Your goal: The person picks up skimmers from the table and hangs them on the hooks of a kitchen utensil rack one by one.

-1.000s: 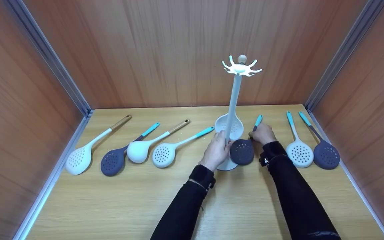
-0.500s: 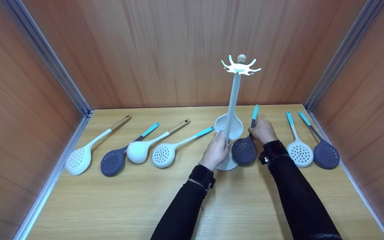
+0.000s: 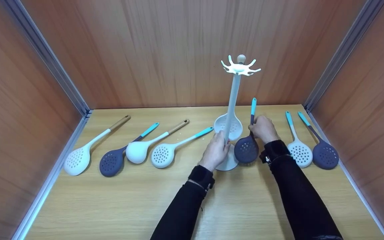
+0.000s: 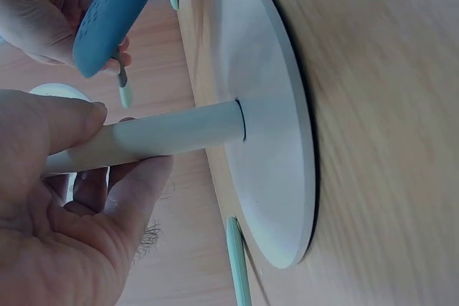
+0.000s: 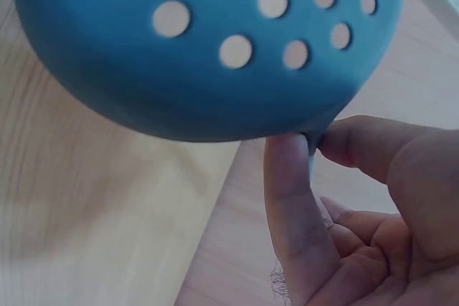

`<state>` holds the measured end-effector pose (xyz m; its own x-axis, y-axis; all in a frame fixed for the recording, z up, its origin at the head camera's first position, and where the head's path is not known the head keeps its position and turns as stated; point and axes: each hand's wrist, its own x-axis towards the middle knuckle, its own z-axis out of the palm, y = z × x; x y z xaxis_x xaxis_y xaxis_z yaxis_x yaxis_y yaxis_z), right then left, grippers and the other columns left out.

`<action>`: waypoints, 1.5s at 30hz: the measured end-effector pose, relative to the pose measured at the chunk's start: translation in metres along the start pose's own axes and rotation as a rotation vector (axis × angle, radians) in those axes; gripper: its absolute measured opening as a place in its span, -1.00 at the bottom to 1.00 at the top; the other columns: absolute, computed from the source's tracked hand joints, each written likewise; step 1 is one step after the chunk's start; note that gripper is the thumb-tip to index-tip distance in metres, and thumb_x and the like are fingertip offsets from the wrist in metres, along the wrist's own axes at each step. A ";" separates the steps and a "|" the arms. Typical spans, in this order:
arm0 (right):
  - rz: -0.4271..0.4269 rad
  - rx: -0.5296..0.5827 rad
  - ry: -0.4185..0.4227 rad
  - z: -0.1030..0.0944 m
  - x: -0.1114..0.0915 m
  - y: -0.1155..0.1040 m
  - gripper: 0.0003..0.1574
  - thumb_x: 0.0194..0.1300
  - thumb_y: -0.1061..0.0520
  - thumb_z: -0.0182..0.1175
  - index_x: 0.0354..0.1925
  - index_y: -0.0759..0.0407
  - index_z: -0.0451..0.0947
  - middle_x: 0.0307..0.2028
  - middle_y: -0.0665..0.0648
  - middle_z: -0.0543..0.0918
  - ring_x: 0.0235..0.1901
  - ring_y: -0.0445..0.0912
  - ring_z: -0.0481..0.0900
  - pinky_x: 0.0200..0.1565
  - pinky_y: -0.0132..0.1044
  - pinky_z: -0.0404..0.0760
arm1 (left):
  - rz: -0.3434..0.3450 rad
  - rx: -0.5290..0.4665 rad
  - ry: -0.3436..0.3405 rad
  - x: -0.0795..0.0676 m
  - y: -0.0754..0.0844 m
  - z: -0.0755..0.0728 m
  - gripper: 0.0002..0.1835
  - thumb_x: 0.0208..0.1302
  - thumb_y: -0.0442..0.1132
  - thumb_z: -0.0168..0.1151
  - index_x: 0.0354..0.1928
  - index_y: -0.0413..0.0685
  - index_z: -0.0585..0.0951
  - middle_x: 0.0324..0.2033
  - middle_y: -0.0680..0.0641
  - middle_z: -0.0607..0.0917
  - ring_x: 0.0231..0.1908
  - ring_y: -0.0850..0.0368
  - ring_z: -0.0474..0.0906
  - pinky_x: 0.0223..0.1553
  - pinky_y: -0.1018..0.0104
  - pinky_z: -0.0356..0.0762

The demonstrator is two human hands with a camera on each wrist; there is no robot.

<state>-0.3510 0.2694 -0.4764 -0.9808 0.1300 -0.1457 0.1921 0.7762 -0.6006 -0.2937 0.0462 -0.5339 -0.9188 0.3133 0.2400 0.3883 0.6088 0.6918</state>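
Observation:
A pale utensil stand (image 3: 232,96) rises upright, with a ring of curved hooks (image 3: 240,69) at its top and a round base (image 4: 265,120) on the table. My left hand (image 3: 217,150) grips its pole low down, thumb and fingers around it in the left wrist view. Beside the pole, my right hand (image 3: 263,129) pinches a dark skimmer (image 3: 246,149) at the neck between thumb and finger. Its perforated head points down and its turquoise handle up; in the right wrist view the head looks blue. Behind the pole shows a white skimmer (image 3: 234,128), its neck running up behind it.
On the table's left lie a wooden-handled white skimmer (image 3: 78,160), a dark skimmer (image 3: 111,163), a white ladle (image 3: 137,152) and a turquoise-handled white skimmer (image 3: 163,155). At right lie another white skimmer (image 3: 299,152) and dark skimmer (image 3: 325,155). Wood-grain panels enclose three sides.
The dark skimmer in my right hand has swung more upright, its handle rising and its head shifting slightly right, away from the pole. My left hand keeps its grip on the stand.

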 end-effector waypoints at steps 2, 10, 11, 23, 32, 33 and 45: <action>0.004 -0.001 -0.002 -0.002 0.000 -0.001 -0.68 0.74 0.20 0.24 0.15 0.45 0.76 0.04 0.42 0.90 -0.22 -0.04 0.90 -0.27 -0.44 0.74 | 0.007 -0.002 0.004 0.000 0.000 0.000 -0.88 0.71 -0.39 0.33 0.10 -0.20 0.59 0.04 -0.27 0.73 0.11 -0.21 0.79 0.19 -0.15 0.87; -0.025 -0.019 0.021 -0.008 -0.004 -0.006 -0.55 0.72 0.18 0.26 0.30 0.53 0.72 0.09 0.48 0.87 -0.18 -0.01 0.84 -0.24 -0.38 0.73 | 0.014 -0.004 0.007 0.000 -0.001 0.001 -0.88 0.72 -0.37 0.33 0.11 -0.19 0.58 0.04 -0.25 0.73 0.09 -0.19 0.80 0.16 -0.11 0.88; -0.026 -0.023 0.026 -0.009 -0.004 -0.007 -0.54 0.72 0.18 0.25 0.32 0.53 0.70 0.11 0.48 0.87 -0.16 0.01 0.84 -0.22 -0.36 0.75 | 0.016 -0.010 0.008 0.000 -0.001 0.001 -0.88 0.72 -0.38 0.33 0.11 -0.20 0.59 0.03 -0.26 0.73 0.08 -0.19 0.79 0.16 -0.11 0.88; -0.062 -0.054 0.082 -0.013 -0.009 -0.011 -0.49 0.75 0.15 0.24 0.43 0.47 0.60 0.16 0.49 0.84 -0.05 0.12 0.83 -0.14 -0.26 0.76 | 0.034 -0.005 0.022 -0.002 0.000 0.000 -0.87 0.72 -0.38 0.33 0.11 -0.21 0.58 0.00 -0.25 0.74 0.05 -0.18 0.77 0.15 -0.13 0.85; -0.077 -0.020 0.074 -0.022 -0.015 -0.016 -0.46 0.79 0.13 0.18 0.51 0.39 0.57 0.02 0.38 0.83 -0.13 0.11 0.90 -0.32 -0.40 0.63 | 0.010 -0.005 0.010 -0.001 0.001 -0.001 -0.88 0.74 -0.35 0.31 0.13 -0.19 0.58 0.04 -0.24 0.74 0.10 -0.18 0.79 0.21 -0.14 0.86; -0.079 -0.019 0.079 -0.023 -0.015 -0.017 -0.46 0.79 0.13 0.18 0.52 0.39 0.56 0.01 0.37 0.84 -0.13 0.12 0.90 -0.32 -0.40 0.63 | 0.004 -0.005 0.006 0.000 0.001 -0.001 -0.88 0.75 -0.35 0.31 0.13 -0.18 0.58 0.04 -0.24 0.74 0.10 -0.18 0.79 0.21 -0.14 0.87; -0.126 0.000 0.120 -0.032 -0.026 -0.027 -0.47 0.84 0.11 0.11 0.58 0.28 0.53 0.02 0.36 0.85 -0.10 0.16 0.85 -0.28 -0.27 0.60 | -0.015 -0.006 -0.003 0.000 -0.001 0.000 -0.87 0.74 -0.34 0.32 0.14 -0.17 0.58 0.06 -0.22 0.74 0.12 -0.17 0.80 0.22 -0.11 0.88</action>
<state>-0.3322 0.2651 -0.4314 -0.9942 0.1047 0.0258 0.0675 0.7909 -0.6082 -0.2942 0.0457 -0.5341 -0.9242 0.3067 0.2277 0.3744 0.6093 0.6990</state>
